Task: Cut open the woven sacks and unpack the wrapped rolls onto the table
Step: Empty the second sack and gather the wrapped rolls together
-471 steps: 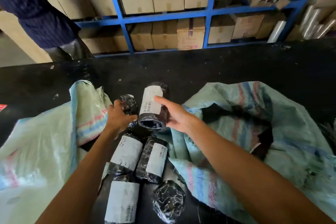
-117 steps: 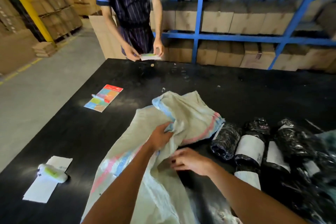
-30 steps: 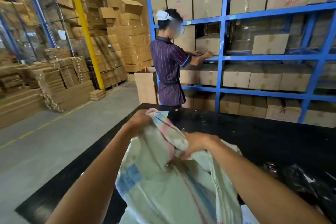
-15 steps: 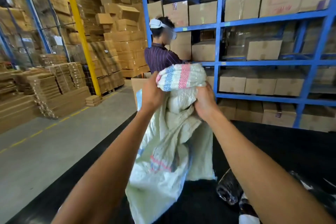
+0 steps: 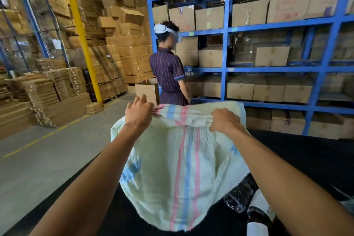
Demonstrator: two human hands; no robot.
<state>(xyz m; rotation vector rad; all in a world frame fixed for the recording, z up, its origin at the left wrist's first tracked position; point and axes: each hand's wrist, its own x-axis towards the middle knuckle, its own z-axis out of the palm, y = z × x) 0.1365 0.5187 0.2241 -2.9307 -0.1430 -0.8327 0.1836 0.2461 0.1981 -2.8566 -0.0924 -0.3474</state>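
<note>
Two hands [image 5: 138,114] [image 5: 224,120] hold sack [image 5: 178,159], rolls [image 5: 239,197] seemingly half-hidden.

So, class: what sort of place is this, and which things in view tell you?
Most likely a warehouse. Blue racking holds rows of cardboard boxes, and flattened cartons are stacked high on the concrete floor beside a yellow post.

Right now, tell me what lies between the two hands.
In the head view, only the bunched top edge of the woven sack spans from the left hand to the right hand, with its pink and blue stripes showing; both hands grip it.
</note>
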